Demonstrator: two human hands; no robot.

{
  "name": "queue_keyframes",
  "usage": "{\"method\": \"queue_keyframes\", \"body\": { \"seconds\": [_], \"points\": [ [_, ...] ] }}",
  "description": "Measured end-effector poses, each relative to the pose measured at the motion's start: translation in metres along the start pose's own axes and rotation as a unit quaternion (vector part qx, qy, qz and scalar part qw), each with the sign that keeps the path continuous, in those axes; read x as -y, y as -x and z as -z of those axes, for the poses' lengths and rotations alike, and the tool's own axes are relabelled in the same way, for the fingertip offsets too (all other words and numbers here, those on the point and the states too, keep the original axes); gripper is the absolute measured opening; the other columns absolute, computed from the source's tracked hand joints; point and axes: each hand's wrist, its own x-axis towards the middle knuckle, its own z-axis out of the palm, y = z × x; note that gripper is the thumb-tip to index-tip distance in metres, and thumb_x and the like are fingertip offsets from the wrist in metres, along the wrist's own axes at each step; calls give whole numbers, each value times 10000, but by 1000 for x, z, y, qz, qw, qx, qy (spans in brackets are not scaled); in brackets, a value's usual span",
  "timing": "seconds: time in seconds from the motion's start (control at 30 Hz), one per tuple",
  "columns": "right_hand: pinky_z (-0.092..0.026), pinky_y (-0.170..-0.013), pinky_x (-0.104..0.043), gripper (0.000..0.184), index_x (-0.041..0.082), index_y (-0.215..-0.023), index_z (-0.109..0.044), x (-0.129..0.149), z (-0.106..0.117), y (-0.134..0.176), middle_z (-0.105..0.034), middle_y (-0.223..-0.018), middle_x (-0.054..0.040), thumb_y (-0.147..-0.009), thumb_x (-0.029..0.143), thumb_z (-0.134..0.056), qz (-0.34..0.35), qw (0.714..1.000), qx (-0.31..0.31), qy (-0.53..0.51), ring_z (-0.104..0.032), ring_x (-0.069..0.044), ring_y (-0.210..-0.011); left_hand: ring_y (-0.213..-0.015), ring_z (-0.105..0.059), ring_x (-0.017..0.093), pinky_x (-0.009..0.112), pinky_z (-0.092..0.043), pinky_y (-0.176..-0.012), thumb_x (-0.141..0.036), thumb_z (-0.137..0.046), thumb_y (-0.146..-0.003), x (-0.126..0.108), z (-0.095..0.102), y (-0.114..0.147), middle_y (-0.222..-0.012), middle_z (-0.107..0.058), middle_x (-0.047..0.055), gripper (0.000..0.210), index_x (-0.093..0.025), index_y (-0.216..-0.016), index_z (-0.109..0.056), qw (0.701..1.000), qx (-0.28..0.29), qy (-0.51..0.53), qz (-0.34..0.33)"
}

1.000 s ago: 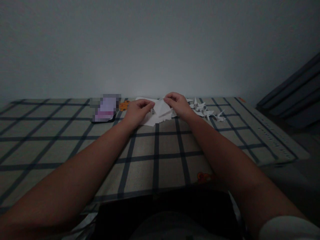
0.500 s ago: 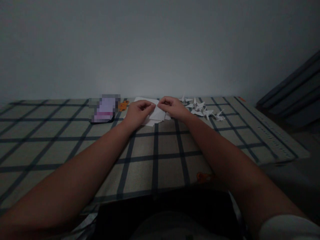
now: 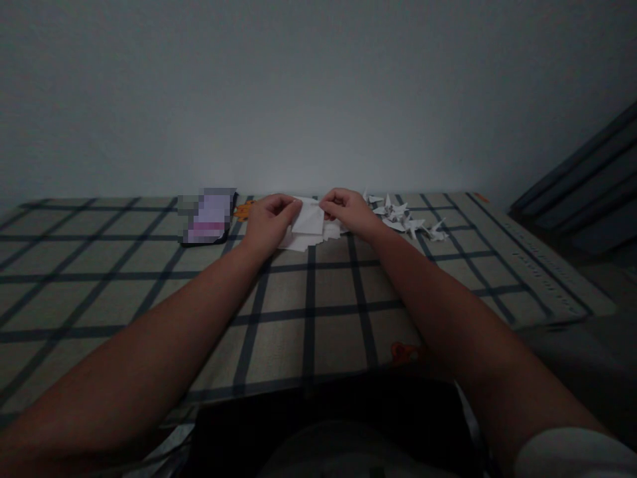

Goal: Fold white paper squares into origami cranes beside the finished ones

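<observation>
Between my hands is a small white sheet of paper point(image 3: 308, 219), roughly square as I see it. My left hand point(image 3: 270, 220) pinches its left upper edge between thumb and fingers. At its upper right corner, my right hand point(image 3: 348, 209) grips with thumb and forefinger. Beneath lie more white paper sheets point(image 3: 297, 243), loosely stacked and partly covered by the held sheet and my left hand. Just right of my right hand sits a group of folded paper cranes point(image 3: 395, 211).
A phone point(image 3: 210, 218) with a lit, blurred screen lies to the left. Orange shapes point(image 3: 243, 211) show beside my left hand. A checked cloth point(image 3: 328, 285) covers the table, which meets a pale wall point(image 3: 318, 99). Another orange patch point(image 3: 404, 352) is at the near edge.
The held paper has turned from a slanted, pointed shape to a squarer one facing me. My hands have moved slightly apart, and more of the sheets below shows.
</observation>
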Motion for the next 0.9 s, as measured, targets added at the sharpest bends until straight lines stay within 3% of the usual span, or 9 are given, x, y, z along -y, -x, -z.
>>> {"method": "queue_keyframes", "body": {
  "seconds": [0.2, 0.6, 0.9],
  "points": [
    [-428, -634, -254, 132, 174, -752, -593, 1, 0, 0, -577, -657, 25, -854, 224, -662, -13, 1000, -10, -13, -533, -108, -626, -642, -545, 155, 285, -449, -653, -364, -698, -791, -1, 1, 0, -647, -628, 0, 192, -193, -705, -717, 999, -2, 21, 33],
    [-443, -628, -228, 158, 159, -740, -613, 2, 0, 0, -616, -668, 24, -891, 184, -649, -39, 998, -9, -41, -555, -86, -616, -628, -528, 127, 247, -401, -601, -389, -733, -777, 17, -2, -6, -637, -619, -15, 217, -184, -706, -732, 996, -33, 81, 25],
    [-457, -610, -214, 176, 170, -761, -587, -7, 2, -4, -630, -668, 33, -904, 236, -665, -40, 997, -11, -71, -565, -72, -585, -617, -528, 127, 246, -404, -586, -404, -738, -751, 16, -3, -8, -661, -639, -10, 223, -182, -738, -737, 992, -47, 96, 67]
  ]
}}
